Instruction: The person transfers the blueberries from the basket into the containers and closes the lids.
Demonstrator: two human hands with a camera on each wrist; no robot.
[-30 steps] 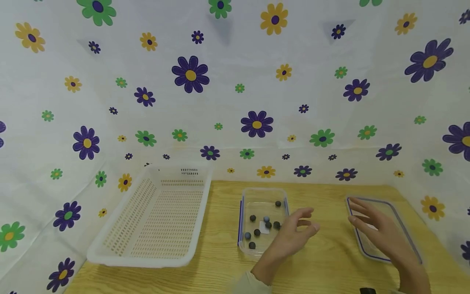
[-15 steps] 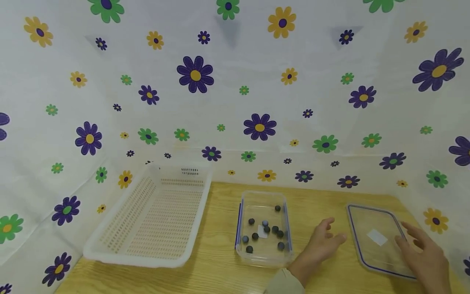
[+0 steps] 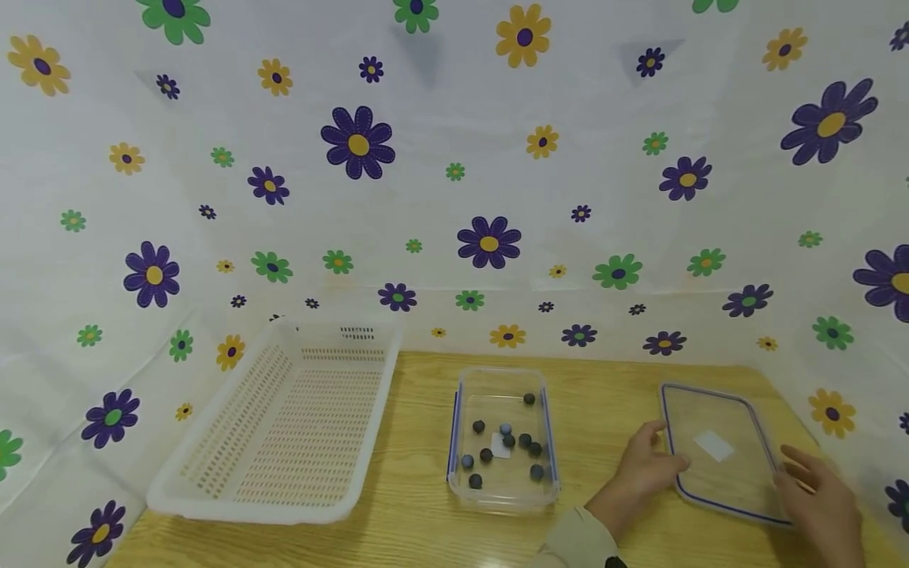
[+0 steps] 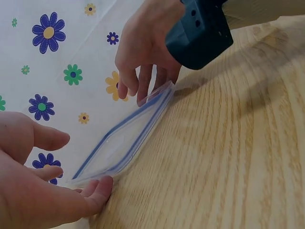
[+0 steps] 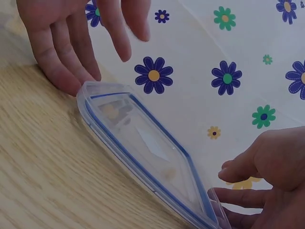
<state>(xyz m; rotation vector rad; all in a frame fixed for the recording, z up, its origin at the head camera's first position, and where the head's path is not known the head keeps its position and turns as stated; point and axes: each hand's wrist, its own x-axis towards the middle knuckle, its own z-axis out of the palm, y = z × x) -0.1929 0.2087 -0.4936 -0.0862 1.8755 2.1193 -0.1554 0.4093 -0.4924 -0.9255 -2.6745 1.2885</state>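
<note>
A clear plastic lid with a blue seal and a white label lies flat toward the right of the table. At its left edge is my left hand, fingertips touching the rim and thumb raised apart in the left wrist view. My right hand is at the opposite edge, with its fingers against the rim and its thumb held off it. To the left stands an uncovered clear plastic box with blue side clips. Several small dark round balls, resembling blueberries, lie scattered inside.
A large white perforated basket stands at the left of the wooden table. Behind and at both sides hangs a white flowered cloth.
My left hand has moved right, from beside the box to the lid's left edge. My right hand has moved from over the lid to its right edge. The lid has stayed put.
</note>
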